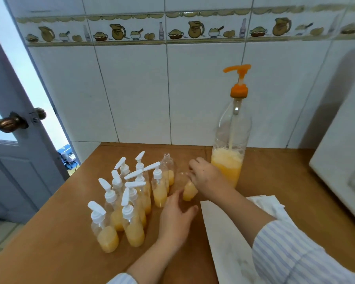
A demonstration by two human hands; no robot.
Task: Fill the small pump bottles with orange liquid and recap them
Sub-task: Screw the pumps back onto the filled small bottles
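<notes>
A: We have the open bottle [188,186] just left of the big jug [230,144], tilted, partly filled, no pump on it. Our right hand [205,177] curls round its upper part; whether it also holds a cap is hidden from us.

B: And the left hand [176,212]?

A: Fingers spread, cupping the base without clamping. We should stand it upright before capping, so nothing spills on the table [49,253].

B: The capped bottles [129,201] crowd further left of the jug; another uncapped one [168,167] waits between them and it. We keep our elbows clear of that cluster.
</notes>
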